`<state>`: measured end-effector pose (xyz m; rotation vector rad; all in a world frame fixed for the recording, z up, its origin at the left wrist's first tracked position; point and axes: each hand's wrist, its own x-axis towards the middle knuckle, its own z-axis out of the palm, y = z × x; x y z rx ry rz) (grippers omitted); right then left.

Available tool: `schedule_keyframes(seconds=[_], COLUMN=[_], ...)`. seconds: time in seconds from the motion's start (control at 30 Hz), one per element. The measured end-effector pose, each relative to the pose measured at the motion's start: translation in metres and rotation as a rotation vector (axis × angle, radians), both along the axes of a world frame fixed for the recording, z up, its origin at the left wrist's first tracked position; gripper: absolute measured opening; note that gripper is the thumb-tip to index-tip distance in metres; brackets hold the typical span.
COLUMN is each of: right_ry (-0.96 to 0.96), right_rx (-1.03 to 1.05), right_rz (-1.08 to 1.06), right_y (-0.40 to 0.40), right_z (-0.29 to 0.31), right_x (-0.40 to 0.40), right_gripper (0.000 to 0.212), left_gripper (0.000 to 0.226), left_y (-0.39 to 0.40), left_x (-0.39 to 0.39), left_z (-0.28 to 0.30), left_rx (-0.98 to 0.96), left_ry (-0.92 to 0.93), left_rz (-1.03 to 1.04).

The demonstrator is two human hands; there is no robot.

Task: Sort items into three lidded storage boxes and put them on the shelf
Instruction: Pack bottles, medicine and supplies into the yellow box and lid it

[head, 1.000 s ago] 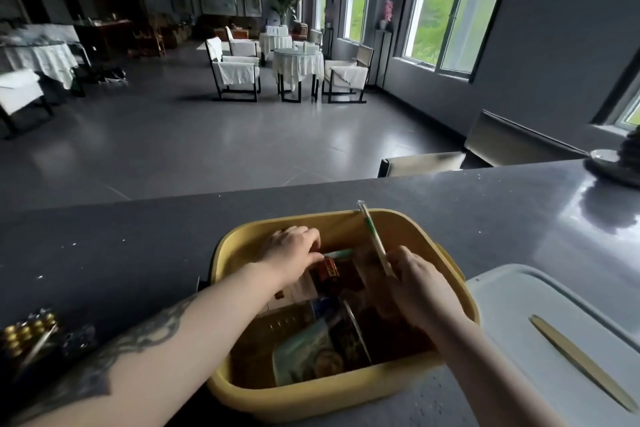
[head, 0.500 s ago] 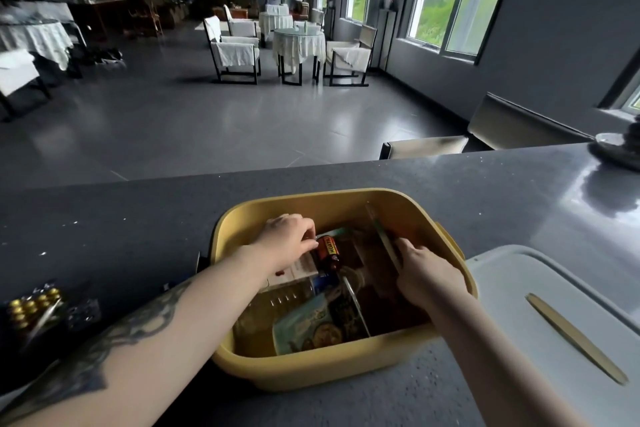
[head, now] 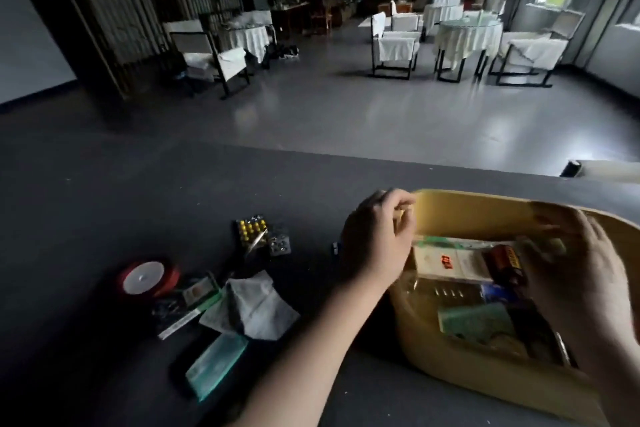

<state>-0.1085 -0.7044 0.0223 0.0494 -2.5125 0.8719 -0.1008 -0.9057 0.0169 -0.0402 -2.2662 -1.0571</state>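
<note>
View swings left from box (head: 485, 215) to loose items (head: 242, 305) on counter (head: 104, 201). Stick gone from right hand (head: 581, 274), fingers loosely curled, empty. Left hand (head: 377, 246) lifts to rim; grip unclear. Sorting continues.

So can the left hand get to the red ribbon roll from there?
Probably yes. The left hand hovers at the yellow box's left rim, and the red ribbon roll lies uncovered on the dark counter further left. Only small pill packs lie between, low enough to pass over.
</note>
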Motion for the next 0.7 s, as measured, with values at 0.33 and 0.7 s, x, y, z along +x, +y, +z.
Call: schedule_keyframes(seconds=[0.33,0.7], right_ry=[0.075,-0.297], right_rx=[-0.013,0.309], right_rz=[0.822,0.867], right_y=[-0.197,-0.285], right_z=[-0.043,-0.143], right_x=[0.073,0.061], right_gripper=[0.039,0.047], left_gripper=[0.019,0.062], left_y=[-0.155,-0.264], left_x=[0.112,0.142], left_z=[-0.083,-0.145], left_rx=[0.124,-0.189], left_ry=[-0.33,-0.609], left_rz=[0.386,0.424])
